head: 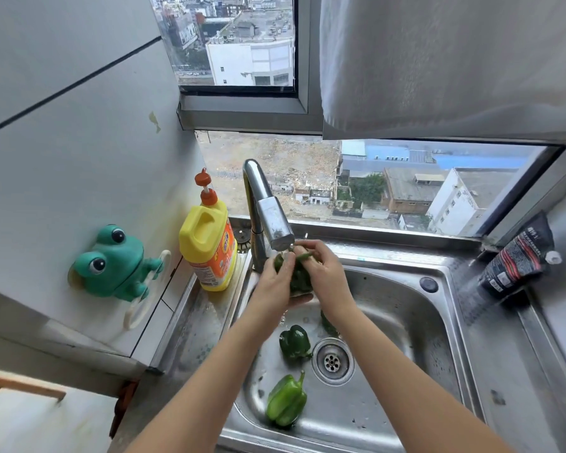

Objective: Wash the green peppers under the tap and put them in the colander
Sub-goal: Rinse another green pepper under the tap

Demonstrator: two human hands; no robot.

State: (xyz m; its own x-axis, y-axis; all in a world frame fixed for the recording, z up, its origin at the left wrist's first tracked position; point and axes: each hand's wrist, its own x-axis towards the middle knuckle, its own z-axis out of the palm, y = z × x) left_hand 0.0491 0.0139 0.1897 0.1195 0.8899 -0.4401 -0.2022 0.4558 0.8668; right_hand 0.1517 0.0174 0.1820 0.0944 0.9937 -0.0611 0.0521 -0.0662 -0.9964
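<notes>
The left hand [273,284] and the right hand [329,276] hold one dark green pepper, the held pepper [297,279], between them, just under the outlet of the tap [270,220]. The fingers [287,261] of the left hand are curled round the pepper's left flank, with the thumb beneath it; this grip appears to carry the weight. The fingers [309,247] of the right hand are pressed together on the upper end and appear to pinch or rub the stem. The position is judged deliberate: water lands on the stem end, and runoff drops into the sink [406,289]. The stream itself shows only faintly.

Below the fingers, three more peppers lie on the sink floor: a dark pepper [294,342] and a pale pepper [286,400], both beside the drain [332,361], and a third pepper [328,323], partly hidden by the right forearm. These are judged to await rinsing, within easy reach.

The colander is not in view. Left of the fingers, a detergent bottle [208,246] stands on the sink ledge, apart from the tap.
</notes>
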